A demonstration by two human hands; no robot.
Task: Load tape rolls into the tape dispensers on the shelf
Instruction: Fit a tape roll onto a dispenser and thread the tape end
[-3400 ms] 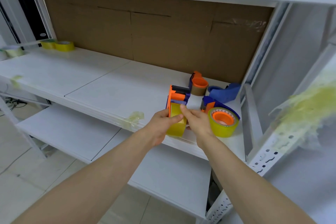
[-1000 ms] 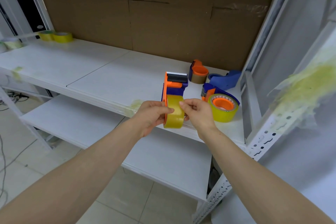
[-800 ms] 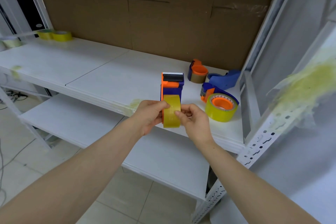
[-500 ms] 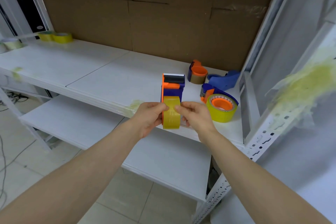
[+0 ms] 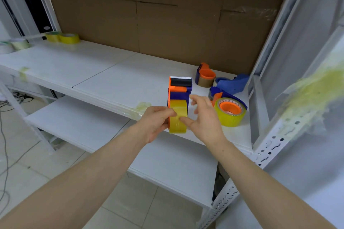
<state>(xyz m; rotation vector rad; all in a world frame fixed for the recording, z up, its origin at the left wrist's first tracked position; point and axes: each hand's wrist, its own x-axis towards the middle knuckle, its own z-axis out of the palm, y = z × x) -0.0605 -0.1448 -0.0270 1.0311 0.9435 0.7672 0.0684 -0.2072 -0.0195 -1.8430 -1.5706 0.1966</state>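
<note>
Left grip [image 5: 154, 122] holds dispenser [image 5: 179, 90] upright over shelf [image 5: 111, 80] front edge, thumb on yellow roll [image 5: 177, 115] at its near end. Right grip [image 5: 203, 117] is just right of dispenser, fingers spread and blurred, thumb touching roll. Right of dispenser: second dispenser [image 5: 229, 111] lying flat, yellow tape on it. Behind-right of dispenser: blue dispenser [image 5: 231, 83], brown roll [image 5: 204, 79]. Far left of dispenser: spare rolls [image 5: 68, 38].

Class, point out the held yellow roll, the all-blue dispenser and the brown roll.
held yellow roll [image 5: 177, 106]: head view, outer band
all-blue dispenser [image 5: 232, 83]: head view, body
brown roll [image 5: 203, 84]: head view, side
</note>
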